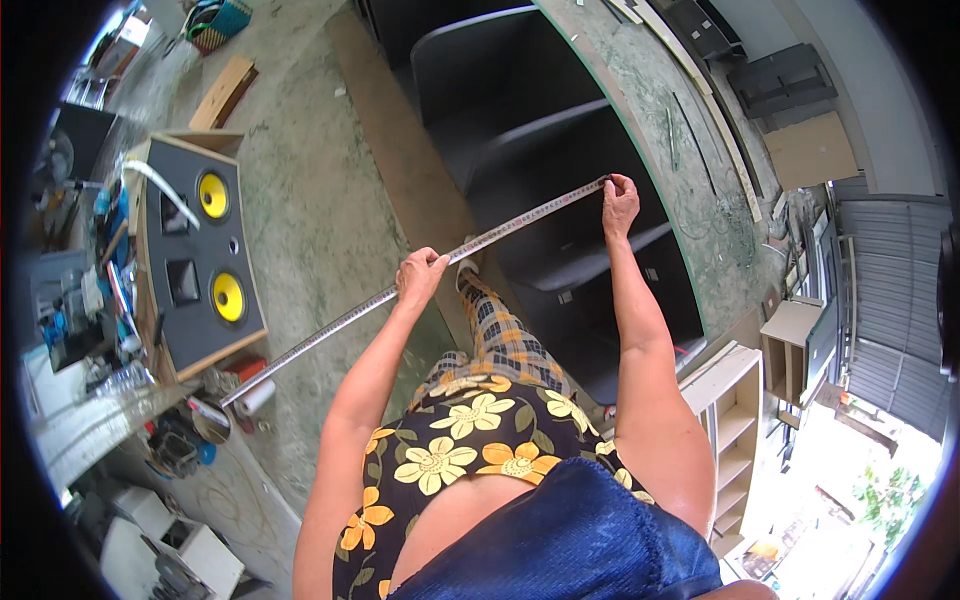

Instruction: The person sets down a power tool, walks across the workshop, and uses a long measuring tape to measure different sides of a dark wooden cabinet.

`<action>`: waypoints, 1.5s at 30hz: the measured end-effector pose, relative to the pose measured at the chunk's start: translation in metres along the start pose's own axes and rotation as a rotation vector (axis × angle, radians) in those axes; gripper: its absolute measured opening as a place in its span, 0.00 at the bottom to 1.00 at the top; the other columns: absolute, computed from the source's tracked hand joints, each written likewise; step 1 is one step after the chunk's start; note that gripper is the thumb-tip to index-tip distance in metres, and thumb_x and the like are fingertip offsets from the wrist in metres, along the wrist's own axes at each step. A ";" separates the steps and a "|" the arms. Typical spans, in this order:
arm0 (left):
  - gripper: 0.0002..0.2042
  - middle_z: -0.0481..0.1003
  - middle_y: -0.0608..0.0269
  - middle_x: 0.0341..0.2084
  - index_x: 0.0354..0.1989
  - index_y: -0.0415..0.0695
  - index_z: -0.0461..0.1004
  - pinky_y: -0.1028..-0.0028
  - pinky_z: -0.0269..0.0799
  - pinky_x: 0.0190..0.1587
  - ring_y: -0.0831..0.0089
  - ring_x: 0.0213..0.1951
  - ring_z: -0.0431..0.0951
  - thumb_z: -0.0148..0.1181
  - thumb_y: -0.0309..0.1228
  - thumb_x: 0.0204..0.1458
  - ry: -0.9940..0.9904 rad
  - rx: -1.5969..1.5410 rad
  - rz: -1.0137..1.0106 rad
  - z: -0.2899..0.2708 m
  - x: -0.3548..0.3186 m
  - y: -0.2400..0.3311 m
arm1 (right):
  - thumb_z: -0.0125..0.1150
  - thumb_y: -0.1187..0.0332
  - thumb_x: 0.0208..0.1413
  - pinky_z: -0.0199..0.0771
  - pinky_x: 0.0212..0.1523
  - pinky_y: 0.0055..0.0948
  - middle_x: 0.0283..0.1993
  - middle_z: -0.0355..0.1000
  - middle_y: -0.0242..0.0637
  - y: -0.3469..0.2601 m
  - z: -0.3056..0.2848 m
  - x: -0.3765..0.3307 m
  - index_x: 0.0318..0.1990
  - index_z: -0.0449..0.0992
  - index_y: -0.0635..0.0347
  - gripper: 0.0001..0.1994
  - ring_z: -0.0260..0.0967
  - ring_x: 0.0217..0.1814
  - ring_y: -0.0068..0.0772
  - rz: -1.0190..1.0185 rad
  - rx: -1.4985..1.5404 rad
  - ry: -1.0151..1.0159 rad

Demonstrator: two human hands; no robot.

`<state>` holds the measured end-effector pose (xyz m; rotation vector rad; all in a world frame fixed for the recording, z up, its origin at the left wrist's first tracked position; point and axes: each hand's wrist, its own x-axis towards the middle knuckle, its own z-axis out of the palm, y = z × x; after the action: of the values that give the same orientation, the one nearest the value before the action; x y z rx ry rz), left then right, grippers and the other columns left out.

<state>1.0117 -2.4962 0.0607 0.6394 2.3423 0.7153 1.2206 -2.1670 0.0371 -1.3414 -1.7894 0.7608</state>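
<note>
A long measuring tape [522, 221] is stretched in a slanting line between my hands and runs on past my left hand toward the lower left. My left hand [420, 276] pinches the blade near its middle, thumb and fingers closed on it. Farther right, my right hand [620, 207] grips the end of the tape, where a small dark piece shows at the fingertips. Under the right part of the tape stands a large black cabinet [570, 160] with several hollow, rounded compartments. My right hand is above its right side; whether it touches the cabinet I cannot tell.
On the left stands a dark grey speaker box [200, 265] with two yellow cones, beside a cluttered workbench. A wooden block [223, 92] lies on the concrete floor [300, 180] beyond it. At the right are a pale shelf unit [738, 425] and leaning boards.
</note>
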 end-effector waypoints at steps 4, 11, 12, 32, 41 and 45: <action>0.14 0.75 0.55 0.20 0.24 0.44 0.74 0.61 0.68 0.32 0.56 0.27 0.76 0.59 0.43 0.44 0.019 -0.006 0.087 0.002 0.089 0.047 | 0.58 0.68 0.47 0.71 0.39 0.30 0.33 0.73 0.41 0.012 0.037 0.077 0.36 0.75 0.61 0.09 0.73 0.35 0.35 0.012 -0.099 0.041; 0.13 0.75 0.56 0.20 0.24 0.44 0.75 0.61 0.68 0.34 0.55 0.28 0.76 0.60 0.42 0.45 0.006 0.038 0.030 0.029 0.192 0.103 | 0.58 0.67 0.48 0.71 0.38 0.28 0.31 0.75 0.38 0.041 0.089 0.186 0.35 0.76 0.62 0.09 0.73 0.34 0.32 0.122 -0.250 0.003; 0.14 0.75 0.56 0.20 0.25 0.44 0.75 0.61 0.68 0.34 0.56 0.28 0.76 0.59 0.43 0.45 -0.015 0.030 0.025 0.034 0.201 0.107 | 0.58 0.67 0.48 0.71 0.38 0.29 0.31 0.75 0.39 0.048 0.093 0.197 0.34 0.76 0.62 0.09 0.73 0.34 0.33 0.116 -0.268 0.003; 0.14 0.76 0.53 0.22 0.26 0.44 0.74 0.60 0.68 0.37 0.54 0.31 0.76 0.60 0.43 0.46 -0.102 0.048 -0.089 0.078 0.258 0.132 | 0.58 0.68 0.45 0.70 0.39 0.35 0.32 0.75 0.39 0.097 0.142 0.255 0.33 0.76 0.58 0.07 0.73 0.36 0.40 0.147 -0.448 -0.044; 0.13 0.76 0.54 0.23 0.26 0.44 0.74 0.61 0.68 0.37 0.55 0.31 0.76 0.60 0.42 0.46 -0.155 0.055 -0.142 0.078 0.266 0.139 | 0.58 0.68 0.46 0.71 0.38 0.33 0.32 0.76 0.37 0.099 0.141 0.259 0.33 0.77 0.57 0.07 0.74 0.35 0.36 0.162 -0.443 -0.056; 0.13 0.76 0.54 0.23 0.26 0.44 0.74 0.61 0.69 0.36 0.55 0.31 0.76 0.60 0.42 0.45 -0.161 0.041 -0.137 0.079 0.266 0.143 | 0.58 0.68 0.46 0.71 0.38 0.33 0.32 0.76 0.37 0.103 0.137 0.263 0.33 0.77 0.56 0.07 0.74 0.36 0.37 0.145 -0.451 -0.068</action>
<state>0.9138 -2.2083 -0.0107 0.5282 2.2325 0.5355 1.1153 -1.8888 -0.0625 -1.7702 -2.0120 0.4953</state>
